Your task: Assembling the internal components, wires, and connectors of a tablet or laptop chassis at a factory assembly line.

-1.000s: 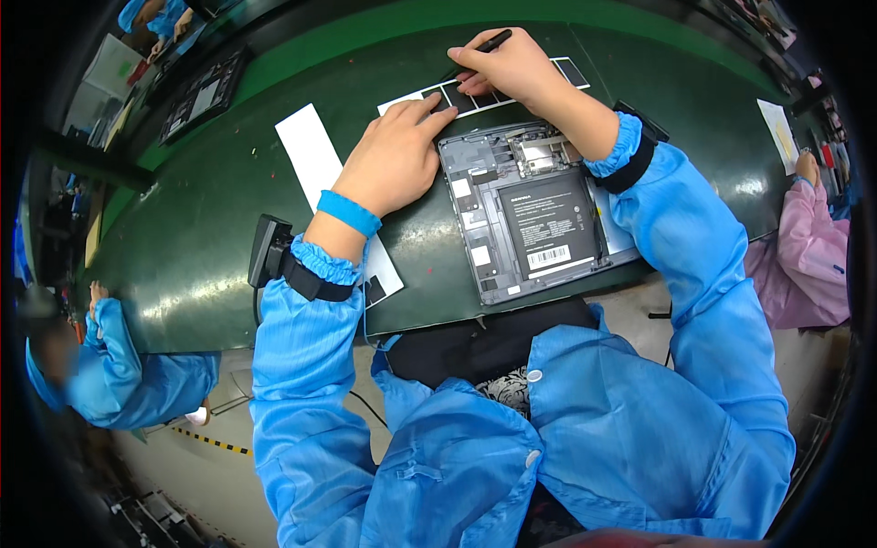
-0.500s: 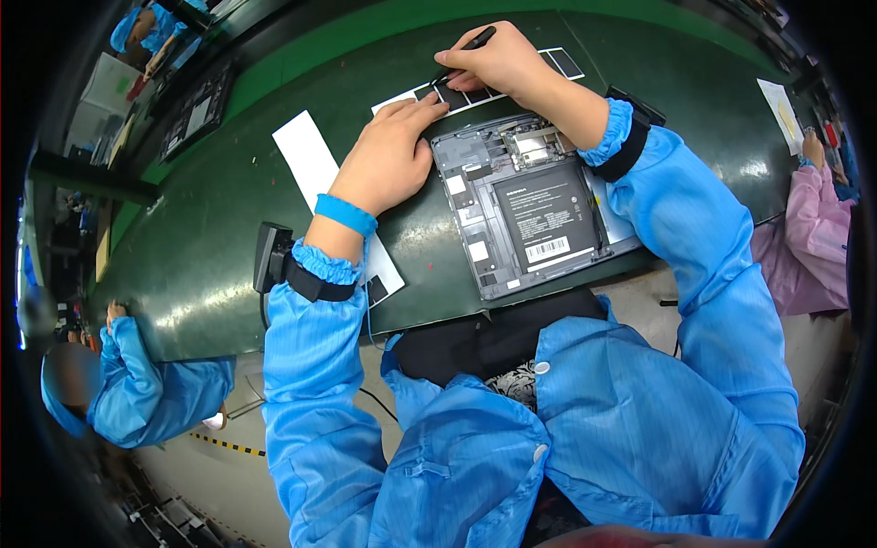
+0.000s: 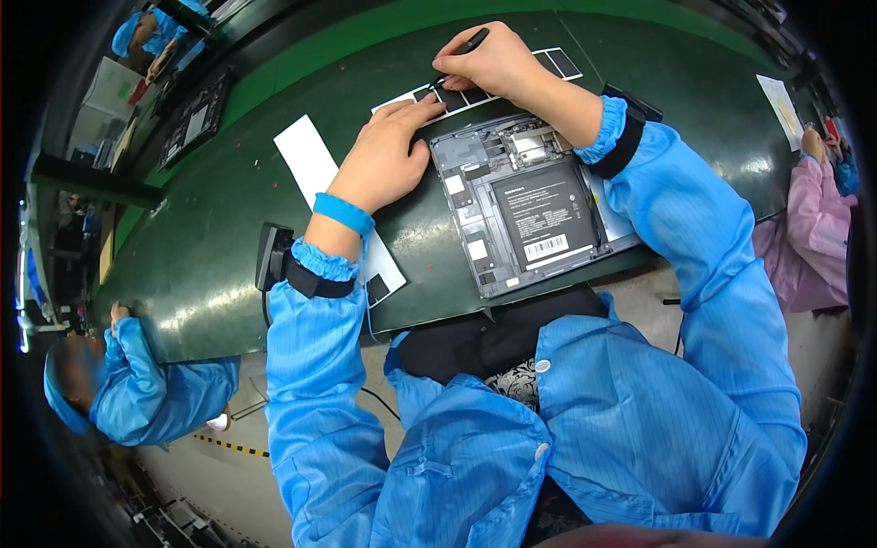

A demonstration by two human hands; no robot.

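Note:
A white strip sheet (image 3: 564,64) carrying black rectangular pads lies beyond the open device. My left hand (image 3: 388,155) is open, palm down, its fingertips pressing on the sheet's left part. My right hand (image 3: 493,66) is closed around a slim black pen-like tool (image 3: 473,40), whose lower tip points down at the pads beside my left fingertips. Whether the tip touches a pad I cannot tell. Closer to me sits the opened flat electronic device (image 3: 477,215), showing a large black battery (image 3: 545,219) with a white label and metal parts near its top.
Another white strip (image 3: 306,151) runs partly under my left forearm, with a black pad at its near end. The green table (image 3: 219,247) spreads around. A paper (image 3: 778,110) lies far right near a pink-sleeved person (image 3: 813,219). A blue-clad person (image 3: 164,384) sits at left.
Both hands hold nearly the same place. My left hand and the pen-like tool have shifted very slightly left; the sheet and device look unmoved.

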